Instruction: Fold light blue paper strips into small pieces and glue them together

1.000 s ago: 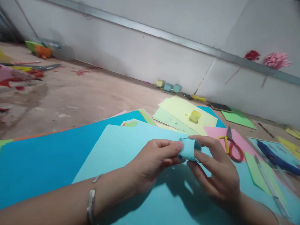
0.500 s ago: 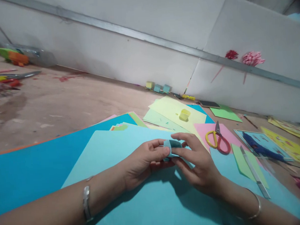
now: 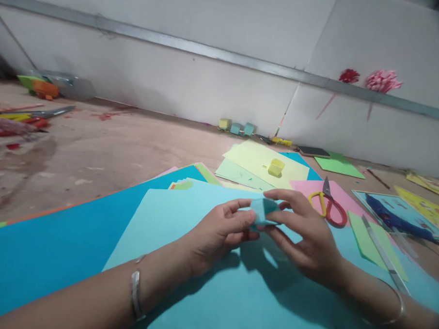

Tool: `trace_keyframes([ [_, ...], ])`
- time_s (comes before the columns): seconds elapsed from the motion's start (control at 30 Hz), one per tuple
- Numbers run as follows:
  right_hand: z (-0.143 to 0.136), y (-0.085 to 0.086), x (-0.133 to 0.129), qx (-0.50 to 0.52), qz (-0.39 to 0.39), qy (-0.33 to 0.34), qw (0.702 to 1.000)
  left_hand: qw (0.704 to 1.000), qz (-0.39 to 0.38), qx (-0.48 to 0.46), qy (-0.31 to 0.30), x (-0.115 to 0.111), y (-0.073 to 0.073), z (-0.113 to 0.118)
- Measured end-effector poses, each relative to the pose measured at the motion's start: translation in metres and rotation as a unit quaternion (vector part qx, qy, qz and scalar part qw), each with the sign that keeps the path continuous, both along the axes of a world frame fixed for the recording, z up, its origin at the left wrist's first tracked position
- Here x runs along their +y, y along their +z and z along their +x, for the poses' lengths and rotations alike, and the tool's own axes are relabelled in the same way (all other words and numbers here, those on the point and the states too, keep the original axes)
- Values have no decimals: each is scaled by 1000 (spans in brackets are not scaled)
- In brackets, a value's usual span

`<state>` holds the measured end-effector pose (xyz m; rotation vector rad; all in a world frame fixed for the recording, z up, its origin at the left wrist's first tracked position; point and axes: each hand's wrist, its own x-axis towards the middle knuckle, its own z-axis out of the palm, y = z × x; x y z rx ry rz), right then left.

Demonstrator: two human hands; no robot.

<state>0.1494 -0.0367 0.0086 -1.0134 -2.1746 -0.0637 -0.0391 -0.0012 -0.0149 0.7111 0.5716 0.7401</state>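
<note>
Pinching a small light-blue paper box (image 3: 260, 209) at its left side, the left hand (image 3: 218, 230) holds it above a light-blue sheet (image 3: 178, 210). The box's open end faces right; its long axis is unclear. The right hand (image 3: 313, 238) curves around that end, fingers partly spread; their grip cannot be told. Beyond are scissors (image 3: 328, 197) and a yellow paper box (image 3: 276, 168).

You are in what looks like a craft workshop: a stained bench (image 3: 131, 144) runs along a plain white wall (image 3: 157, 80), spread with large sheets of coloured paper (image 3: 63, 244). Scissors (image 3: 327, 194) and a slim cutter (image 3: 384, 252) lie to your right, and a red flower (image 3: 349, 76) and a pink flower (image 3: 383, 81), seemingly handmade, stand against the wall.
</note>
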Motion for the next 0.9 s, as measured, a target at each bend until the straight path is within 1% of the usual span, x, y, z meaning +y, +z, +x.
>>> trace_keyframes([
  [0.07, 2, 3, 3, 32, 33, -39, 998, 996, 36, 42, 70, 0, 3, -1],
  [0.1, 4, 3, 5, 43, 46, -58, 996, 988, 66, 77, 115, 1, 5, -2],
  [0.17, 6, -1, 10, 40, 46, -78, 995, 958, 129, 165, 198, 1, 8, -4],
  [0.2, 6, -5, 12, 25, 32, -73, 996, 940, 153, 203, 226, 1, 9, -5],
  [0.23, 7, -10, 13, 6, 12, -60, 998, 927, 171, 230, 241, 1, 10, -6],
  [0.27, 6, -15, 15, -14, -9, -42, 999, 920, 185, 245, 245, 1, 11, -6],
  [0.33, 6, -22, 16, -44, -39, -6, 998, 917, 205, 253, 229, 0, 12, -5],
  [0.4, 7, -24, 16, -44, -58, 13, 997, 917, 220, 256, 211, -1, 11, -4],
  [0.43, 8, -22, 17, -31, -63, 11, 997, 917, 223, 258, 206, -1, 10, -4],
  [0.5, 14, -16, 20, 2, -65, -16, 998, 915, 226, 262, 208, -2, 8, -3],
  [0.57, 22, -8, 25, -1, -54, -67, 996, 910, 236, 264, 217, -3, 8, -3],
  [0.6, 26, -6, 27, -33, -48, -94, 994, 907, 243, 264, 221, -4, 8, -3],
  [0.67, 33, -5, 32, -142, -46, -140, 979, 901, 265, 262, 224, -7, 10, -3],
  [0.73, 37, -8, 33, -239, -51, -164, 956, 892, 295, 261, 222, -9, 11, -3],
  [0.77, 37, -11, 34, -270, -54, -169, 946, 885, 315, 262, 221, -11, 12, -3],
  [0.9, 35, -22, 35, -311, -66, -176, 932, 850, 409, 250, 219, -15, 14, -5],
])
